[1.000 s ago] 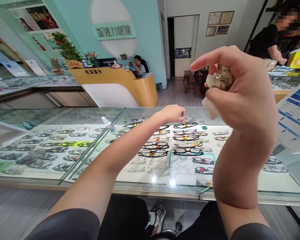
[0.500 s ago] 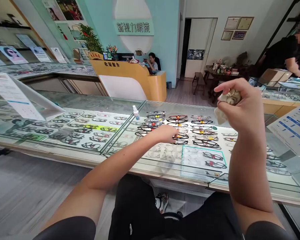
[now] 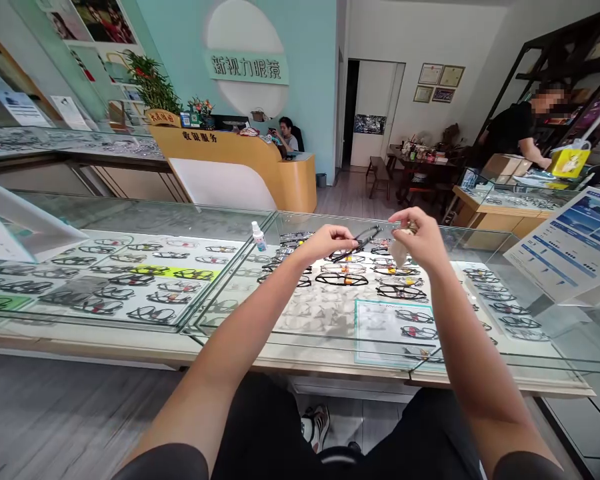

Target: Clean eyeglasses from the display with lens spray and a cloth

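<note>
My left hand point(image 3: 330, 243) pinches a pair of dark-framed eyeglasses point(image 3: 366, 238), raised over the glass counter and tilted up to the right. My right hand point(image 3: 420, 239) is bunched around a pale cloth point(image 3: 398, 254), whose loose end hangs below the fingers, close to the right end of the glasses. Beneath both hands, rows of eyeglasses point(image 3: 341, 279) lie on the lit display, several with orange or yellow tags. A small white spray bottle point(image 3: 259, 237) stands upright left of my left hand.
Glass display cases point(image 3: 220, 332) run across in front of me. Folded sign boards stand at left point(image 3: 10, 223) and right point(image 3: 573, 243). Behind are a wooden reception desk point(image 3: 300, 183) with a seated person point(image 3: 289, 137), and another person point(image 3: 513, 127) beside a cardboard box point(image 3: 505, 167).
My left hand has lifted the dark eyeglasses from the display rows. My right hand, with the cloth, has moved down and left toward them. The view has shifted slightly right.
</note>
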A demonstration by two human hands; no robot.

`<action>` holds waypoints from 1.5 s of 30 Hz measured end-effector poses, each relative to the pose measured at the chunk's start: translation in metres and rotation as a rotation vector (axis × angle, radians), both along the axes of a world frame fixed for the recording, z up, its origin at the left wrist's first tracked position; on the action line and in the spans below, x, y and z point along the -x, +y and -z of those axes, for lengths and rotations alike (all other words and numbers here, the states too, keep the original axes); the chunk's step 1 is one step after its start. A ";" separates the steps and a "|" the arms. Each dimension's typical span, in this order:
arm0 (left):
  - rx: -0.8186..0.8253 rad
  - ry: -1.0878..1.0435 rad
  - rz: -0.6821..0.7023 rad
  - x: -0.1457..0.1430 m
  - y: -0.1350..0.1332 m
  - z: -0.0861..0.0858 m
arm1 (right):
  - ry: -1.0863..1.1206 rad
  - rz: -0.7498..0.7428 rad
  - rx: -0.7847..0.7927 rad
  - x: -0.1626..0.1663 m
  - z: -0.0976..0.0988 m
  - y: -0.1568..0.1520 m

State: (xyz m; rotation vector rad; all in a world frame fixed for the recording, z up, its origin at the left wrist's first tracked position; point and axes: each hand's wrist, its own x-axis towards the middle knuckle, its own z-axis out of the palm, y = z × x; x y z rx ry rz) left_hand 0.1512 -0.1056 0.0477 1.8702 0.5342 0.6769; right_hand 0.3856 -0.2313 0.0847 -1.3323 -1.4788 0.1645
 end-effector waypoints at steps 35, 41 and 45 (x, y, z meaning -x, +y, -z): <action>0.033 -0.346 -0.259 -0.019 -0.005 0.046 | 0.040 0.012 -0.073 0.023 0.064 0.033; -0.164 -0.193 -0.323 -0.014 -0.004 0.045 | -0.259 0.325 -0.277 0.004 0.059 0.028; -0.133 -0.192 -0.279 -0.014 -0.002 0.047 | -0.317 0.407 -0.355 0.007 0.061 0.027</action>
